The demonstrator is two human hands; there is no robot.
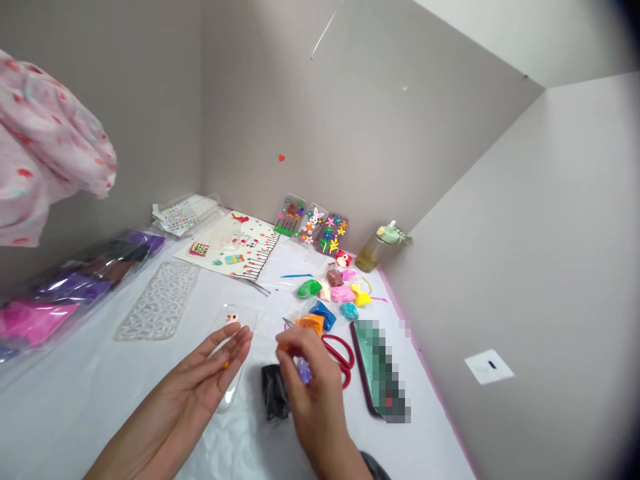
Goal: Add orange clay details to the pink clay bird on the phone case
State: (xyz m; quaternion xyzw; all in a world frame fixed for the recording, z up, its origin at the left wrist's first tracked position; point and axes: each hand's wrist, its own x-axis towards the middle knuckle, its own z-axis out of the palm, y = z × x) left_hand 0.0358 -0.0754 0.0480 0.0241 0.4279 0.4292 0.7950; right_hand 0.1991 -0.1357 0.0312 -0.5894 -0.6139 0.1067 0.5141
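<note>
Table: right hand half-hides scissors.

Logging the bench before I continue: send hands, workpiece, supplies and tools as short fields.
Workpiece: clear rectangular plastic case, pale orange-beaked figure near its far end
Left hand: over the case, small orange bit showing
Right hand: pinching a tiny orange piece
Supplies: shiny black packet, soft green lump
Tools: red-handled metal scissors, thin blue stick

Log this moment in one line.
left hand: open, small orange clay piece, over clear plastic case with white bird head | right hand: apparently pinching orange clay bit, near black wrapped packet
</note>
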